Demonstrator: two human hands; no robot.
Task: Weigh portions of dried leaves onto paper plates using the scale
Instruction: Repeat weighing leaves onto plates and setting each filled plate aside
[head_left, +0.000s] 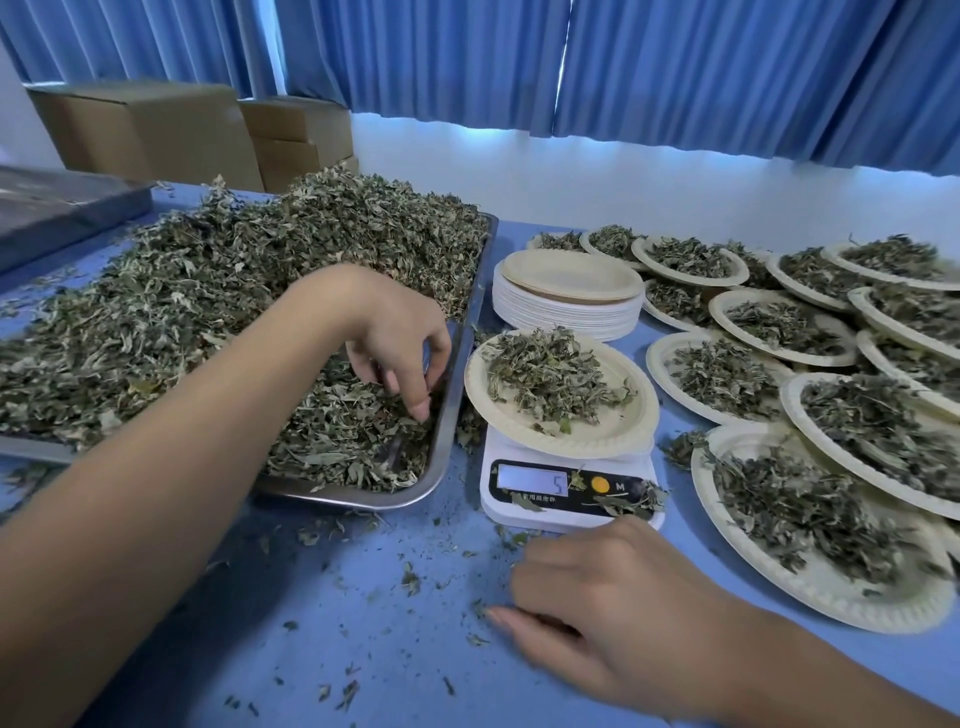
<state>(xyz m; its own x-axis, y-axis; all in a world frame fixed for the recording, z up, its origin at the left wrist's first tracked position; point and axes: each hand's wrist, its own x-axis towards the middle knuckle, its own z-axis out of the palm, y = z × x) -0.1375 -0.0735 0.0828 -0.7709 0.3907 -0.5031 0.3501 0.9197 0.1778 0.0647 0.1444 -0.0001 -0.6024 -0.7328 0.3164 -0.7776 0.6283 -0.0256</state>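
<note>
A steel tray (451, 400) holds a big heap of dried leaves (223, 291). My left hand (397, 345) reaches into the tray's near right corner, fingertips down in the leaves and pinching some. To the right, a white scale (566, 499) with a lit display carries a paper plate (592, 441) with a small pile of leaves (545, 376). My right hand (602, 597) rests on the blue table in front of the scale, fingers loosely curled and holding nothing.
A stack of empty paper plates (566, 306) stands behind the scale. Several filled plates (831, 525) overlap across the right side. Leaf crumbs litter the table front (363, 597). Cardboard boxes (145, 130) and a dark flat tray (52, 208) sit at the back left.
</note>
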